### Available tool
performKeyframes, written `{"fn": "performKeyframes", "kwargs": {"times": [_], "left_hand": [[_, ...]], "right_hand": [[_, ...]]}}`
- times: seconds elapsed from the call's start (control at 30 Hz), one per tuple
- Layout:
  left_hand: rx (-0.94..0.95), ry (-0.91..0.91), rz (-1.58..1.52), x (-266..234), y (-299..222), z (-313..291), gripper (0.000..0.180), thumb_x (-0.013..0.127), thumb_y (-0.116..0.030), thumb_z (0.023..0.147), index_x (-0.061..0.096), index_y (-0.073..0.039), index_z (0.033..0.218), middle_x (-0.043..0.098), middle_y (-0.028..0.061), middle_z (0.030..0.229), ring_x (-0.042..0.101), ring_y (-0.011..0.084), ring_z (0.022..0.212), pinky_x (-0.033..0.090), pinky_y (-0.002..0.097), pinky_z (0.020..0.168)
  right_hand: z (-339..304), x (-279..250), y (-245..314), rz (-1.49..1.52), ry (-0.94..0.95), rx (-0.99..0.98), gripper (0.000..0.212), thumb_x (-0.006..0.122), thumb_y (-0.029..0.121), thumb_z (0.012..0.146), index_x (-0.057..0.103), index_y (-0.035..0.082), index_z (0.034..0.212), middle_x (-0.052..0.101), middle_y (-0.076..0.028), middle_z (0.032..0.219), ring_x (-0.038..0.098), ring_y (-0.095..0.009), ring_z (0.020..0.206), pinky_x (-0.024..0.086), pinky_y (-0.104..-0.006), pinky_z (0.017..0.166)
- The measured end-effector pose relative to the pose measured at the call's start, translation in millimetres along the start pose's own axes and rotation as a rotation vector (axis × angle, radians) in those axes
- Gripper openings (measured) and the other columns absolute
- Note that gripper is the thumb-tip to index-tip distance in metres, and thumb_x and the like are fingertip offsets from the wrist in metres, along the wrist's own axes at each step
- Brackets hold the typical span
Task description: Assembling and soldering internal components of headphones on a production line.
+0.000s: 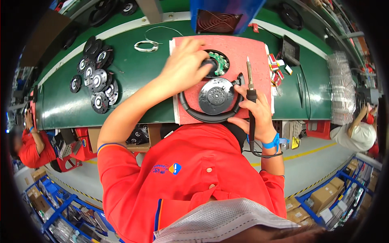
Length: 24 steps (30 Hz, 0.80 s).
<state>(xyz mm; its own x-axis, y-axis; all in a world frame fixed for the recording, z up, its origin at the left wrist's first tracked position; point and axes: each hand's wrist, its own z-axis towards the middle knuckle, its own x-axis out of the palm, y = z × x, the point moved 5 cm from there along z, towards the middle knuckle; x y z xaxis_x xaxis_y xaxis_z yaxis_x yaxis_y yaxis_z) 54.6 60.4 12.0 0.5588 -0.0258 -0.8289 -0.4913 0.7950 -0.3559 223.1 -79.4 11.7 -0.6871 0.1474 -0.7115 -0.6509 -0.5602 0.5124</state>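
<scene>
On a pink work mat (188, 44) lies a black headphone headband (202, 117), its curve toward me. A black round speaker plate (216, 96) with holes in its middle rests inside that curve. Beyond it is a black ear cup (221, 65) with a green circuit board showing. My left hand (184, 62) is closed on the left edge of this cup, its fingertips slightly blurred. My right hand (259, 113) holds a soldering iron (251, 96) upright, tip pointing away from me, while its fingers also touch the right side of the headband.
Several black speaker plates (98, 80) are heaped at left on the green table (137, 89). A coil of solder wire (146, 46) lies behind the mat. To the right are small red-and-white parts (276, 71), tweezers (300, 85) and a black tray (289, 50). A blue fan unit (221, 18) stands at the back.
</scene>
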Motion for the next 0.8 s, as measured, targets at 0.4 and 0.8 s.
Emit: {"fn": "performKeyframes", "kwargs": {"times": [0.4, 0.8], "left_hand": [[0.164, -0.023, 0.022, -37.3, 0.6, -47.6, 0.011, 0.063, -0.009, 0.071, 0.066, -0.006, 0.081, 0.056, 0.0121, 0.115, 0.049, 0.0305, 0.114, 0.042, 0.0430, 0.090], [-0.145, 0.203, 0.332, -114.8, 147.6, -100.7, 0.008, 0.066, -0.010, 0.072, 0.064, -0.005, 0.078, 0.054, 0.0062, 0.119, 0.042, 0.0247, 0.121, 0.034, 0.0402, 0.098]], "right_hand": [[-12.2, 19.4, -2.2, 0.147, 0.087, 0.003, 0.071, 0.082, 0.044, 0.056, 0.046, 0.006, 0.105, 0.056, -0.025, 0.123, 0.054, -0.040, 0.113, 0.041, -0.0446, 0.095], [58.2, 35.1, -6.3, 0.106, 0.190, -0.146, 0.051, 0.081, 0.031, 0.065, 0.047, 0.008, 0.096, 0.054, -0.021, 0.127, 0.052, -0.038, 0.116, 0.039, -0.0484, 0.097]]}}
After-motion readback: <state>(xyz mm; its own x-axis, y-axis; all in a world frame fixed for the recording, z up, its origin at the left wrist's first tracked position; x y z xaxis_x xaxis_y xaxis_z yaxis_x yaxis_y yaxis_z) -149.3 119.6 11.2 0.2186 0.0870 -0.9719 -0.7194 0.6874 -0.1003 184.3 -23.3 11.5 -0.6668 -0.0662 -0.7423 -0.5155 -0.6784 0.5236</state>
